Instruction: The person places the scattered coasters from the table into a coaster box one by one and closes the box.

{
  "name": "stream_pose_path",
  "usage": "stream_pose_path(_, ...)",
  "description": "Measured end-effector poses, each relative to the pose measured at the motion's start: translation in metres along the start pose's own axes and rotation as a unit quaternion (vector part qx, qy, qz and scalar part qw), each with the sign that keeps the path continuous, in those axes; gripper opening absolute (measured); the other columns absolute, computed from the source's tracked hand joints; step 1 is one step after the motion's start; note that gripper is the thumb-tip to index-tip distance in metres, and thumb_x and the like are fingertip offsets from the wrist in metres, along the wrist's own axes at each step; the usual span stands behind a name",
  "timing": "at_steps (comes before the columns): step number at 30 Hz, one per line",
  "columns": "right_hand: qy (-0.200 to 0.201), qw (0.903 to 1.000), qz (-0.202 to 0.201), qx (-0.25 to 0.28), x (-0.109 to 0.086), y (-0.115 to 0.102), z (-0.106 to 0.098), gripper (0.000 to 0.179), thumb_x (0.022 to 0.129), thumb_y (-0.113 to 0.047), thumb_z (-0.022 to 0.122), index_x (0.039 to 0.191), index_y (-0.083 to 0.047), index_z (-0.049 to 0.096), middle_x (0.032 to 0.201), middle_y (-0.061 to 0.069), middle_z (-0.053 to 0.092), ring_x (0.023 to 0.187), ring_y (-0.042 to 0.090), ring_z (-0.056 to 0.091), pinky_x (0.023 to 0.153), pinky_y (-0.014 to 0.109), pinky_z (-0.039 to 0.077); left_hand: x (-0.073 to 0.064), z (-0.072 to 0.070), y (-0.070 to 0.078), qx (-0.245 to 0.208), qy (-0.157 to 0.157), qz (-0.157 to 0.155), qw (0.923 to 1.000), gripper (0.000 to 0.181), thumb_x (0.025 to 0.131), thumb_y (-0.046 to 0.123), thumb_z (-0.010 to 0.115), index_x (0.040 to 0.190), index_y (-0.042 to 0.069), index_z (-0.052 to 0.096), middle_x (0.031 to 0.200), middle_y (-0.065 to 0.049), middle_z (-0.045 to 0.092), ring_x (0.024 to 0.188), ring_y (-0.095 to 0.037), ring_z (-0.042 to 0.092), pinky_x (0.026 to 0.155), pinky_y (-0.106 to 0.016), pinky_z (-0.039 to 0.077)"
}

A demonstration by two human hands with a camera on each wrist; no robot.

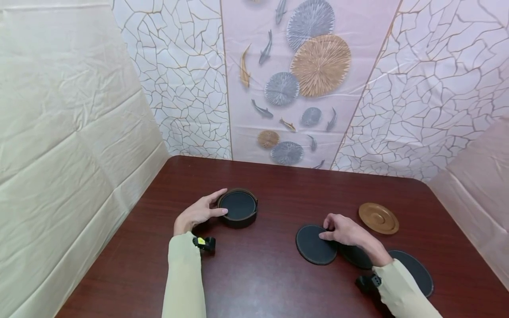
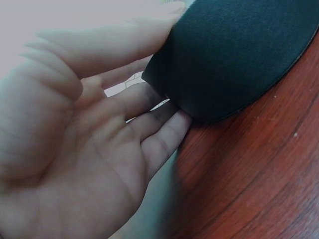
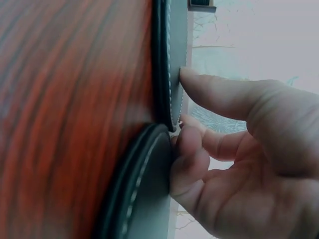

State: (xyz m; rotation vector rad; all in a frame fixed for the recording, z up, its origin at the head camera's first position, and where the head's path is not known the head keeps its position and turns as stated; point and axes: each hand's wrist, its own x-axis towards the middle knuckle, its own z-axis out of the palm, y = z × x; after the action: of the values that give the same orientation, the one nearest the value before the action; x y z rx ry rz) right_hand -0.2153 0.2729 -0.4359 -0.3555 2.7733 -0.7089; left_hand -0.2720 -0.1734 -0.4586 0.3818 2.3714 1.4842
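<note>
My left hand (image 1: 197, 213) holds the left side of a round black coaster holder (image 1: 238, 223), thumb on the near side and fingers on the far side. A black coaster (image 1: 238, 204) lies in it. In the left wrist view the fingers curve round the holder's dark wall (image 2: 234, 59). Over the right part of the table, my right hand (image 1: 346, 230) pinches the edge of a round black coaster (image 1: 312, 248). Its thumb rests on the stitched top face, and its fingertips are at the rim. Another black coaster (image 1: 355, 257) lies partly hidden beneath that hand.
A third black coaster (image 1: 415, 276) lies at the right, partly covered by the right sleeve. Beyond the right hand is a round brown dish (image 1: 378, 218) with a ringed centre. The dark red wooden table (image 1: 254, 274) meets patterned cloth behind and pale cloth at both sides.
</note>
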Motion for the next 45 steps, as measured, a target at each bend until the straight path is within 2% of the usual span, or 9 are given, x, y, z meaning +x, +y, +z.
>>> stream_pose_path(14, -0.016, 0.9997, -0.007, 0.019, -0.003, 0.002, -0.002, 0.030, 0.087, -0.026, 0.074, 0.097, -0.007, 0.054, 0.077, 0.003, 0.050, 0.069, 0.017, 0.046, 0.062, 0.029, 0.037, -0.002, 0.002, -0.001, -0.008, -0.003, -0.001, 1.0000, 0.076, 0.090, 0.026, 0.071, 0.155, 0.028, 0.032, 0.159, -0.003, 0.034, 0.146, -0.027, 0.029, 0.117, -0.051, 0.029)
stream_pose_path(21, -0.001, 0.9994, -0.019, 0.029, -0.005, 0.000, -0.006, 0.031, 0.087, -0.025, 0.075, 0.098, -0.006, 0.054, 0.081, 0.003, 0.052, 0.071, 0.016, 0.047, 0.062, 0.029, 0.037, -0.002, 0.002, 0.001, -0.011, -0.006, 0.002, 0.9999, 0.076, 0.090, 0.026, 0.071, 0.155, 0.027, 0.032, 0.158, -0.003, 0.035, 0.145, -0.027, 0.031, 0.117, -0.050, 0.029)
stream_pose_path(31, 0.001, 0.9983, -0.052, 0.026, -0.010, -0.013, -0.013, 0.034, 0.090, -0.024, 0.071, 0.116, -0.007, 0.058, 0.091, 0.004, 0.059, 0.079, 0.017, 0.052, 0.067, 0.032, 0.043, -0.002, 0.001, 0.001, -0.023, -0.009, 0.001, 0.9997, 0.077, 0.090, 0.025, 0.071, 0.155, 0.025, 0.030, 0.156, -0.004, 0.038, 0.144, -0.026, 0.035, 0.116, -0.048, 0.031)
stream_pose_path(36, 0.013, 0.9983, -0.054, 0.018, -0.014, -0.017, -0.016, 0.033, 0.091, -0.022, 0.069, 0.118, -0.007, 0.057, 0.092, 0.004, 0.059, 0.080, 0.018, 0.052, 0.068, 0.033, 0.043, -0.001, 0.001, 0.002, -0.021, -0.013, 0.005, 0.9997, 0.077, 0.091, 0.027, 0.070, 0.155, 0.027, 0.029, 0.157, -0.004, 0.037, 0.144, -0.026, 0.034, 0.116, -0.049, 0.030)
stream_pose_path(41, 0.021, 0.9969, -0.054, 0.054, -0.016, -0.023, -0.017, 0.030, 0.094, -0.021, 0.067, 0.116, -0.007, 0.054, 0.091, 0.006, 0.057, 0.067, 0.018, 0.055, 0.057, 0.032, 0.047, 0.000, 0.001, 0.000, -0.027, -0.012, 0.004, 0.9996, 0.076, 0.091, 0.026, 0.070, 0.155, 0.027, 0.030, 0.157, -0.004, 0.037, 0.144, -0.026, 0.034, 0.116, -0.048, 0.031)
stream_pose_path(45, 0.018, 0.9948, -0.037, 0.093, -0.016, -0.026, -0.016, 0.029, 0.095, -0.019, 0.065, 0.115, -0.006, 0.050, 0.094, 0.010, 0.059, 0.058, 0.022, 0.058, 0.048, 0.035, 0.050, 0.001, 0.000, 0.001, -0.024, -0.013, 0.004, 0.9996, 0.076, 0.091, 0.026, 0.070, 0.155, 0.026, 0.029, 0.157, -0.004, 0.036, 0.144, -0.026, 0.034, 0.117, -0.049, 0.030)
